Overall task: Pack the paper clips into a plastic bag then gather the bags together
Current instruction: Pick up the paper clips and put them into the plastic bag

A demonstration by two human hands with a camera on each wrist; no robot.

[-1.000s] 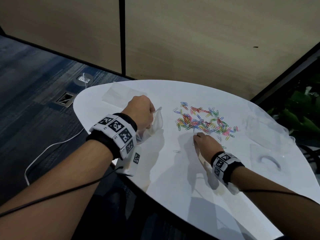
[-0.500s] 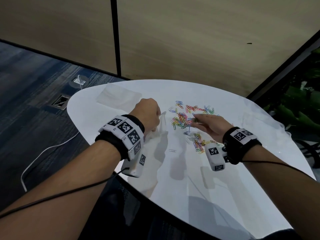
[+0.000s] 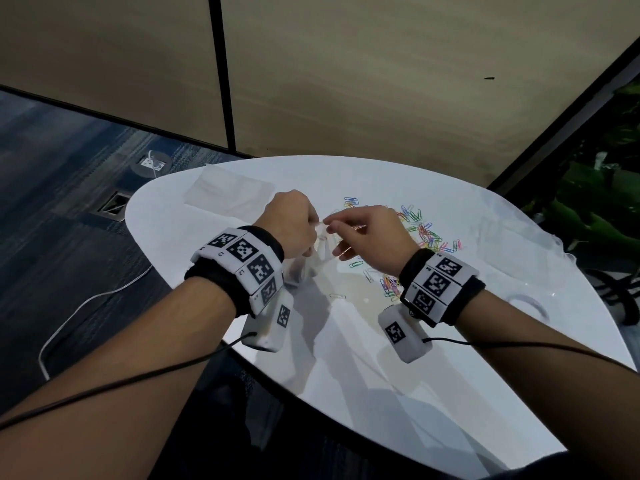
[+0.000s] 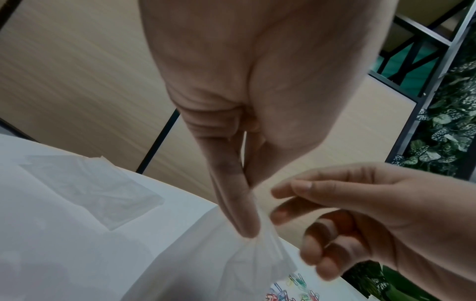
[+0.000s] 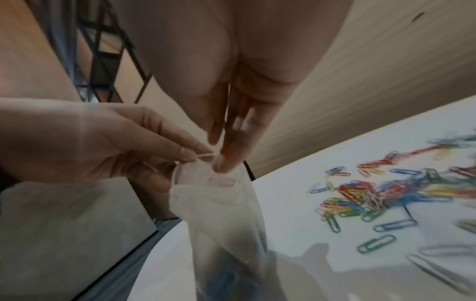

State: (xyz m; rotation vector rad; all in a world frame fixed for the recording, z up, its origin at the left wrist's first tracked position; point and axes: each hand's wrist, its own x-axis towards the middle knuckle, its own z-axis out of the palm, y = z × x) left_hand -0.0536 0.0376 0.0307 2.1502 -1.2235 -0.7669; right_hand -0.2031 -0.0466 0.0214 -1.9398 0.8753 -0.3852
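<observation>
My left hand pinches the rim of the small clear plastic bag between thumb and fingers, holding its mouth up above the white oval table while the body of the bag hangs down toward the tabletop. My right hand is at the bag's mouth: in the right wrist view its thumb and forefinger tips meet right at the opening, the remaining fingers loosely spread. Whether they still have a clip between them I cannot tell. A pale pink paper clip shows through the film just under the rim, and there are blurred blue shapes lower down in the bag.

The scattered pile of coloured paper clips lies on the table beyond and to the right of my right hand, with a smaller cluster near my right wrist and a single pale clip lying apart, between my forearms. A flat stack of clear plastic bags rests at the far left of the table, well apart from the clips. Crumpled clear plastic sheeting covers the right side of the table.
</observation>
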